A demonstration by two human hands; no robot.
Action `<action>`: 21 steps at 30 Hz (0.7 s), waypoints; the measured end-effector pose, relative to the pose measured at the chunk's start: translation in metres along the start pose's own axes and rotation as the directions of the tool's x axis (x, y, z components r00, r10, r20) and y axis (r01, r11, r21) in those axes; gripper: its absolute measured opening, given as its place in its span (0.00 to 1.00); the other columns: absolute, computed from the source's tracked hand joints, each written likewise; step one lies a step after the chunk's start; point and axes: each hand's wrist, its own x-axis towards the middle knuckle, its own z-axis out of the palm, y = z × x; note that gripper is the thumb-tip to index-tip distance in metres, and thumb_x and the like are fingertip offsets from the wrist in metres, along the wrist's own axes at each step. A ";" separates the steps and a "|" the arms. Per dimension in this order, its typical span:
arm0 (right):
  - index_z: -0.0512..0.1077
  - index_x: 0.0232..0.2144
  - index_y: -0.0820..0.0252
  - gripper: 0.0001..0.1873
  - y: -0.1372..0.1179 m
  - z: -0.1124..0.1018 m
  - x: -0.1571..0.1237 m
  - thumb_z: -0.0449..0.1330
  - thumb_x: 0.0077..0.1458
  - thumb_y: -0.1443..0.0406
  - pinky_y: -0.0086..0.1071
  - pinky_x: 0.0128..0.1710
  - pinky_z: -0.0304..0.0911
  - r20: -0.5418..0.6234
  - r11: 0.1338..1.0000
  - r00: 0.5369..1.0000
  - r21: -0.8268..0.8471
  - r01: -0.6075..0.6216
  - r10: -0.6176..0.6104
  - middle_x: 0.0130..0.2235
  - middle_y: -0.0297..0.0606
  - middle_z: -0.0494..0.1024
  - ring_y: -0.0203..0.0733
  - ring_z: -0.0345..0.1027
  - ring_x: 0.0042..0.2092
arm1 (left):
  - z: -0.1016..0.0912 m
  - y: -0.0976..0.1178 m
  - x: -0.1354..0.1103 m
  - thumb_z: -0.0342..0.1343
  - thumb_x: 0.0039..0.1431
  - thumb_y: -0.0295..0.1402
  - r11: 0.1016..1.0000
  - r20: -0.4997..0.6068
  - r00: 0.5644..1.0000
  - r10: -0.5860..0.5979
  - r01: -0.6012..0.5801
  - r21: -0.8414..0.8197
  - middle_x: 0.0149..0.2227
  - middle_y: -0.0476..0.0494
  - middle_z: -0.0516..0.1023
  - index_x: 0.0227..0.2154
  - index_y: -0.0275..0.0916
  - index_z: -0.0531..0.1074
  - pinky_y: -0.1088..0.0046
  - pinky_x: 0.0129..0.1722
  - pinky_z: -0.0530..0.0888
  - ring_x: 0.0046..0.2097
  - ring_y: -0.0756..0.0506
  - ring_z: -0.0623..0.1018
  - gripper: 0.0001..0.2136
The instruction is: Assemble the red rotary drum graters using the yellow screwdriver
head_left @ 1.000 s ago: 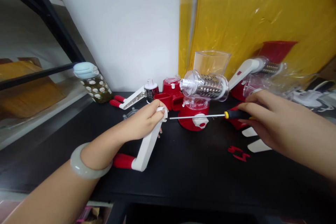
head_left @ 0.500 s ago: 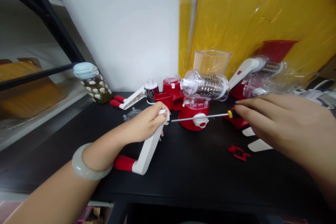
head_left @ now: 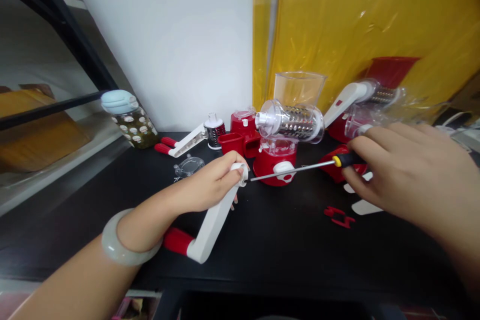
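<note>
My left hand (head_left: 213, 182) is closed around the upper end of a white crank handle (head_left: 215, 225) with a red grip that points down and left. In my right hand (head_left: 397, 175) is a screwdriver (head_left: 296, 170) with a long metal shaft and a black-and-yellow handle. Its tip is at the white crank's hub end, by my left thumb; whether it touches cannot be made out. Just behind the shaft stands a rotary grater (head_left: 292, 125) with a clear hopper, a metal drum and a red base.
Another grater (head_left: 390, 85) stands at the back right. A small red plastic piece (head_left: 339, 216) lies on the black table (head_left: 285, 255). Further back are a loose drum (head_left: 215, 132), red grater parts (head_left: 242, 132), a clear disc (head_left: 189, 165) and a bottle (head_left: 131, 120).
My right hand has shifted its hold on the screwdriver, and more of the black handle shows. The crank and my left hand have moved slightly down and right.
</note>
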 end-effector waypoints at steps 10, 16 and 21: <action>0.73 0.35 0.59 0.21 0.003 0.006 -0.003 0.49 0.61 0.50 0.40 0.36 0.50 0.049 0.995 0.998 0.093 0.030 -0.034 0.35 0.44 0.70 0.52 0.61 0.37 | -0.001 -0.002 0.001 0.42 0.70 0.41 0.999 -0.016 1.000 0.027 -0.026 0.046 0.33 0.51 0.67 0.37 0.40 0.61 0.70 0.29 0.76 0.29 0.49 0.77 0.10; 0.75 0.35 0.57 0.21 0.006 0.007 -0.002 0.46 0.66 0.55 0.38 0.35 0.48 -0.017 0.990 0.993 0.086 0.114 -0.113 0.31 0.42 0.68 0.51 0.60 0.35 | -0.002 -0.003 0.001 0.42 0.70 0.41 0.997 -0.011 0.999 0.040 -0.039 0.064 0.33 0.51 0.68 0.37 0.41 0.61 0.70 0.30 0.76 0.29 0.49 0.77 0.10; 0.75 0.35 0.57 0.22 0.006 0.009 -0.003 0.46 0.67 0.54 0.36 0.32 0.49 -0.033 0.985 0.991 0.112 0.135 -0.132 0.28 0.38 0.68 0.47 0.61 0.32 | -0.005 -0.004 0.001 0.42 0.69 0.39 0.988 -0.056 0.995 0.080 -0.072 0.137 0.33 0.50 0.70 0.38 0.41 0.61 0.70 0.30 0.76 0.28 0.49 0.77 0.09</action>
